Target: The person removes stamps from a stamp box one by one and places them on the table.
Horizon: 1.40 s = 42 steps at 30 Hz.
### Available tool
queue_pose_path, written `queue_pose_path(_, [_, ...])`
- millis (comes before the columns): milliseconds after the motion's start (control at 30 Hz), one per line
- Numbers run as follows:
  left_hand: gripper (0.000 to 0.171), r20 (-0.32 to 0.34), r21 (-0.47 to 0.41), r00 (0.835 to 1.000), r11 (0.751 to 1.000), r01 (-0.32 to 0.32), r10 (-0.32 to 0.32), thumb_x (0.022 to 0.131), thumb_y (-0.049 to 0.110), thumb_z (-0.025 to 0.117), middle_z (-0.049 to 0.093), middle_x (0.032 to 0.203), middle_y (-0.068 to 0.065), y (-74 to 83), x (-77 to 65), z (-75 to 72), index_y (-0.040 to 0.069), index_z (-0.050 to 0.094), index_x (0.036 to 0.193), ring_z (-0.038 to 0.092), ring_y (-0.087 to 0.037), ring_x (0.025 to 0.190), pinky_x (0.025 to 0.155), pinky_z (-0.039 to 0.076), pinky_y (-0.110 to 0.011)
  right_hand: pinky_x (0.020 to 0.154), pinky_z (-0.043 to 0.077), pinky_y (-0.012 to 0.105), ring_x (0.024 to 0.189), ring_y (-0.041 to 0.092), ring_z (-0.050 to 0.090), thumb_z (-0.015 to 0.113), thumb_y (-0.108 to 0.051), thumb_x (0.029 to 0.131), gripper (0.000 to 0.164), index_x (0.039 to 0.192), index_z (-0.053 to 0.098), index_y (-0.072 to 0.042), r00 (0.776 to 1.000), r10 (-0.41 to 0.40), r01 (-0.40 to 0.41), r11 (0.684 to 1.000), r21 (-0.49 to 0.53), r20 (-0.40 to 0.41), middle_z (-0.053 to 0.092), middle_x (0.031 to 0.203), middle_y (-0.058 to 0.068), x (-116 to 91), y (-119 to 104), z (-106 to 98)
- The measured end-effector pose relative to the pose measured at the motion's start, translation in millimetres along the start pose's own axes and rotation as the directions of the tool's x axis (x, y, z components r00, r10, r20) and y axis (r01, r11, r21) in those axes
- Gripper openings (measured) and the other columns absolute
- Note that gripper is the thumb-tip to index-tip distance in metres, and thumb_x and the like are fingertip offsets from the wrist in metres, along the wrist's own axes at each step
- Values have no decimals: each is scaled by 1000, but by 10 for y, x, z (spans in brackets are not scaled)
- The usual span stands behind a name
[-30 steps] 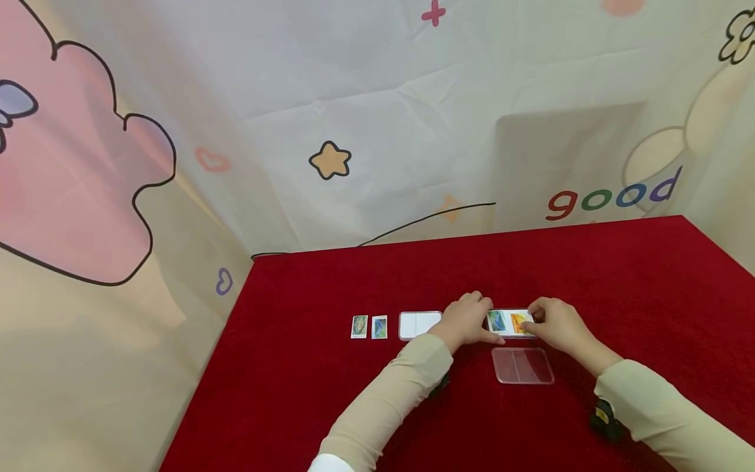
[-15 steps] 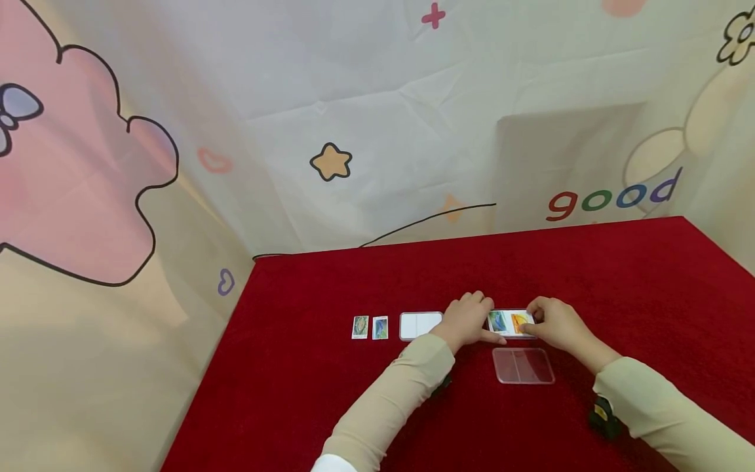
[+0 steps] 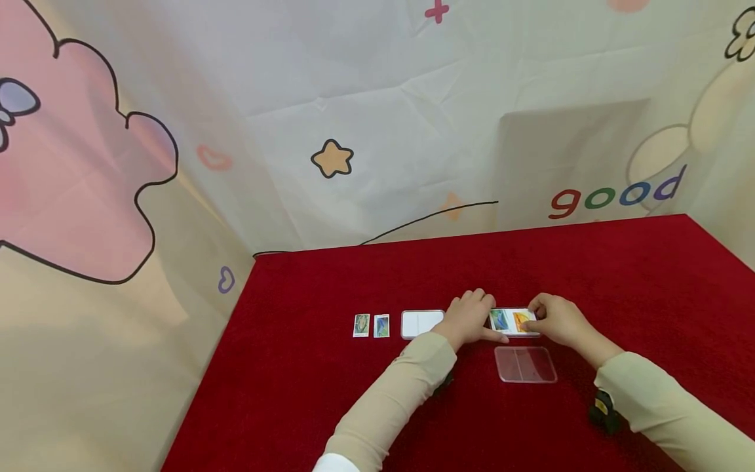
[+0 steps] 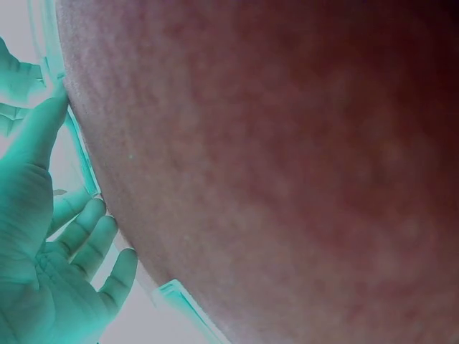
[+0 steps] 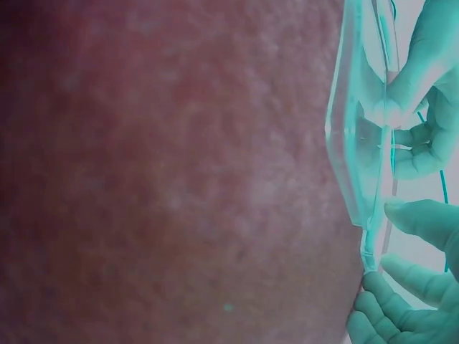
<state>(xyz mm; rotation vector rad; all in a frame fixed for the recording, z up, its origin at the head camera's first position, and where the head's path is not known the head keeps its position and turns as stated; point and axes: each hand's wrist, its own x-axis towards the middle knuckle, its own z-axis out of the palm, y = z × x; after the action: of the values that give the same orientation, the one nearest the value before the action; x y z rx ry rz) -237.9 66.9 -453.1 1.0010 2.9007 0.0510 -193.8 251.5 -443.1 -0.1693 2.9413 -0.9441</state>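
Note:
In the head view a shallow clear case (image 3: 506,332) with a white lining lies between the two hands. A blue-green stamp (image 3: 499,320) lies in its left half and an orange stamp (image 3: 522,320) in its right half. My left hand (image 3: 470,319) holds the case's left end, thumb along the near edge and fingers at the far edge. My right hand (image 3: 559,320) is at the right end, its thumb and fingertips pinching at the orange stamp. Both wrist views show fingers (image 4: 90,244) and a thumb (image 5: 401,97) at the case's edges.
A transparent lid (image 3: 526,364) lies just in front of the case. To the left are a second white-lined case (image 3: 421,324), partly behind the left hand, and two stamps, one greenish (image 3: 362,326) and one blue (image 3: 381,326). All lie on red cloth (image 3: 295,393).
Both hands keep almost the same place at the case; the stamps and lid have not moved. The view itself shifts slightly.

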Motion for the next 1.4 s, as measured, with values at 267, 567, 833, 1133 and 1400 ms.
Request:
queue_pose_path(267, [67,-17,29,1000,1000,-9,10,75,65,67,53,118,6,6,6,13,20,55,123,49,-9,106,85,42,-24,59,40,30,71,22,52,77,-16,76,34,91,57,7,1000,3,-3,1000,1,12,58,81,15,24,22,-24])
queue_pose_path(567, [65,6,4,1000,1000,14,-14,75,64,67,52,117,7,5,-16,24,21,54,122,48,-8,106,84,41,-23,58,39,29,68,19,49,76,-15,77,30,88,56,5,1000,16,-17,1000,24,25,56,77,11,34,36,-3])
queue_pose_path(833, [66,-2,12,1000,1000,15,-15,75,64,67,52,118,7,6,-12,21,21,54,123,48,-9,107,85,41,-24,58,39,29,69,19,49,75,-16,78,30,88,55,4,999,16,-18,999,39,39,56,78,11,46,48,-14])
queue_pose_path(1133, [66,12,8,1000,1000,21,-21,76,64,67,52,120,6,24,-38,-4,21,54,124,48,-8,109,86,41,-24,61,40,30,74,22,51,76,-16,78,32,89,54,4,999,27,-29,998,50,41,57,82,14,40,59,-18])
queue_pose_path(1400, [66,0,16,1000,1000,17,-17,76,64,67,52,119,6,21,-34,-1,21,54,123,48,-9,108,84,41,-24,60,40,30,71,21,50,76,-11,76,30,88,54,4,1000,0,2,998,66,-31,56,80,14,-1,28,6])
